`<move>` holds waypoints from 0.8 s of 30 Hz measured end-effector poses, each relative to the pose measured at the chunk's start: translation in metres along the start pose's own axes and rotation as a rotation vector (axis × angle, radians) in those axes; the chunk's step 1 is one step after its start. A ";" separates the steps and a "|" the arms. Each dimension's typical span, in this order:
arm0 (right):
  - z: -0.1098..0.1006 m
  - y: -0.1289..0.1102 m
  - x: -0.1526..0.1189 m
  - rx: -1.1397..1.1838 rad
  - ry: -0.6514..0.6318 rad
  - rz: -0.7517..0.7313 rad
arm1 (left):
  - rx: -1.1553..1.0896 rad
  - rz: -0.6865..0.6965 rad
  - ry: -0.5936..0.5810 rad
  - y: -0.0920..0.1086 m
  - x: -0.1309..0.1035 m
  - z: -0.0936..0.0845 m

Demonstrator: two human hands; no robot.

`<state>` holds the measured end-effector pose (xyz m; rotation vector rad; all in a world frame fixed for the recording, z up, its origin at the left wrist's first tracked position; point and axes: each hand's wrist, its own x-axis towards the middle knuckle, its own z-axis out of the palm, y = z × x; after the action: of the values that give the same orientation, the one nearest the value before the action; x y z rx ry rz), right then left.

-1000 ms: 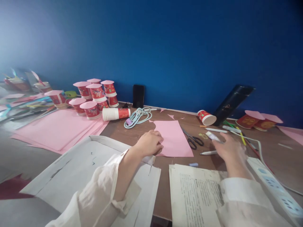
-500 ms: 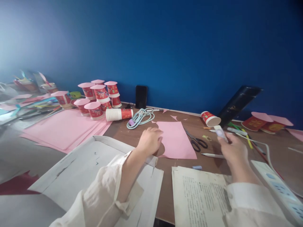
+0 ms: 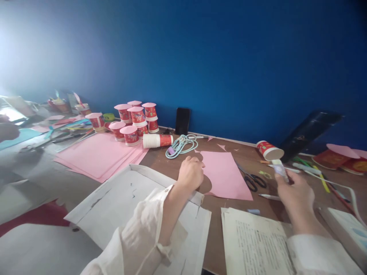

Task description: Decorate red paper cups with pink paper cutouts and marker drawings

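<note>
My left hand [image 3: 191,173] rests with curled fingers at the left edge of a pink paper sheet [image 3: 229,177], beside a curved cut-out. Whatever its fingers hold, if anything, is hidden. In my right hand [image 3: 296,193] is a glue stick [image 3: 279,170], its pale tip pointing up toward a red paper cup [image 3: 269,150] lying on its side. Scissors [image 3: 252,181] with black handles lie between the pink sheet and my right hand. A small grey-blue cap [image 3: 254,211] is on the table above the printed pages [image 3: 252,240].
Red cups topped with pink paper [image 3: 130,135] stand at the left behind stacked pink sheets [image 3: 94,156]. Nested cups [image 3: 157,141], a coiled cable [image 3: 183,146] and a phone [image 3: 182,121] line the back. A white box lid [image 3: 120,202] lies front left; a power strip [image 3: 344,225] sits right.
The view has shifted, so the table's things appear farther right. My right hand keeps the glue stick near the lying cup. My left hand stays by the pink sheet's edge.
</note>
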<state>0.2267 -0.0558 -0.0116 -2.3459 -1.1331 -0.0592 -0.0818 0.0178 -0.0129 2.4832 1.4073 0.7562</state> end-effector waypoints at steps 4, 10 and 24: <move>0.002 -0.002 0.001 0.006 0.036 0.075 | 0.002 0.010 -0.019 -0.001 0.001 0.000; 0.003 0.004 0.004 0.009 0.016 0.105 | 0.011 0.029 -0.059 0.001 0.000 0.003; 0.003 0.002 0.003 0.014 -0.031 0.134 | 0.054 0.071 -0.116 0.004 0.000 0.003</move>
<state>0.2295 -0.0537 -0.0144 -2.4113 -0.9847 0.0324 -0.0776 0.0156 -0.0139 2.5840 1.3233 0.5842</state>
